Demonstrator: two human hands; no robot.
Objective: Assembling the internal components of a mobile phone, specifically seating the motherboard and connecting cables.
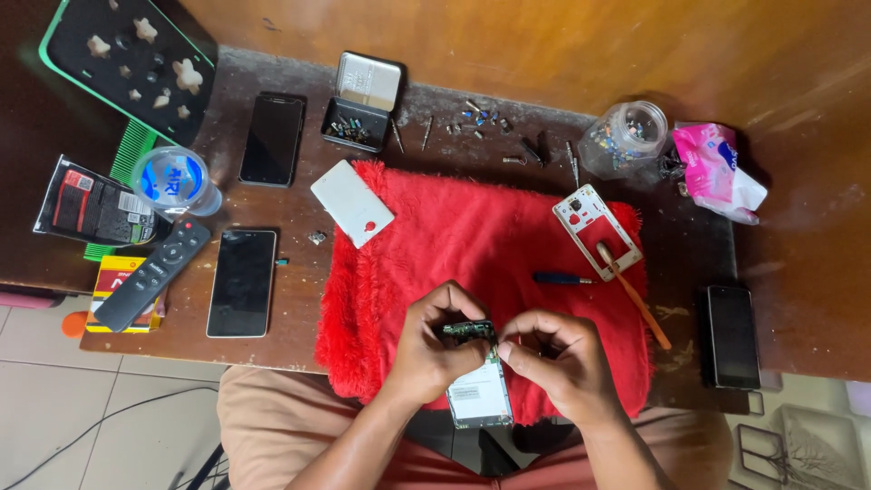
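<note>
Two hands meet at the near edge of the red fluffy cloth (472, 245), and the work between them looks well past its start: the opened phone body (479, 392) has its back off and its insides showing, a white back cover (352, 202) lies up and to the left of the hands, and a white inner frame (596, 230) rests up and to the right with a wooden-handled tool (635, 298) across it. The left hand (428, 349) is curled, its thumb and fingers pinching the left end of a small dark circuit board (467, 329). The right hand (555, 358) is curled too, fingertips pressed together on the board's right end. The board's long axis runs left to right across the top edge of the phone body, roughly level; I cannot tell whether it is free of the phone or seated in it. The phone body's long axis runs away from the person, its lower end hanging off the desk (290, 354) over the lap. By my reckoning the casing work is done and the board work is under way. Just beyond the right hand lies a blue pen-like tool (561, 279).
</note>
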